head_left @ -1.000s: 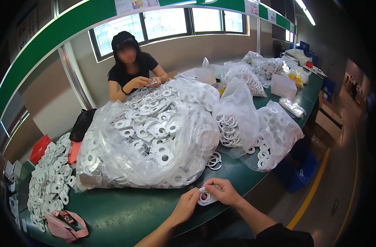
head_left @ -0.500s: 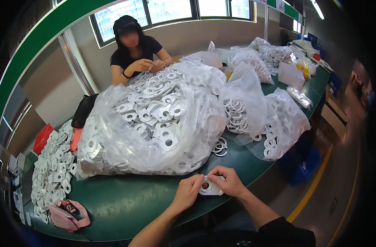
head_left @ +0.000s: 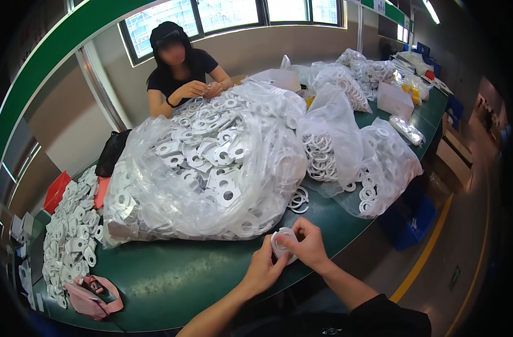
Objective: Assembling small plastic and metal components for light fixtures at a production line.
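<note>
White, rounded, plastic-looking plate (head_left: pixel 280 240), partly covered by fingers, sits between both hands low in the frame, right of centre, above the edge of the dark green surface (head_left: pixel 172 286). The left hand (head_left: pixel 261 265) pinches its left and lower rim, probably to keep it steady. The right hand (head_left: pixel 308 247) pinches it from the other side, thumb across the face, which seems to let that thumb press while the fingers back it up. At lower left, a pink fabric pouch (head_left: pixel 90 299) lies apart from the parts, perhaps to stay out of the way. Beyond it spreads a loose heap of flat white pieces (head_left: pixel 71 241). Just above the hands lie a few loose white open rings (head_left: pixel 299 200), apparently within easy reach. In mid-frame, a large clear plastic bag (head_left: pixel 155 210) gapes around white holed plates (head_left: pixel 222 185), its mouth wide, presumably for easy picking. Right of it stands a translucent bag of white rings (head_left: pixel 338 135). At upper left, a co-worker's hands (head_left: pixel 203 90) meet behind the heap.
</note>
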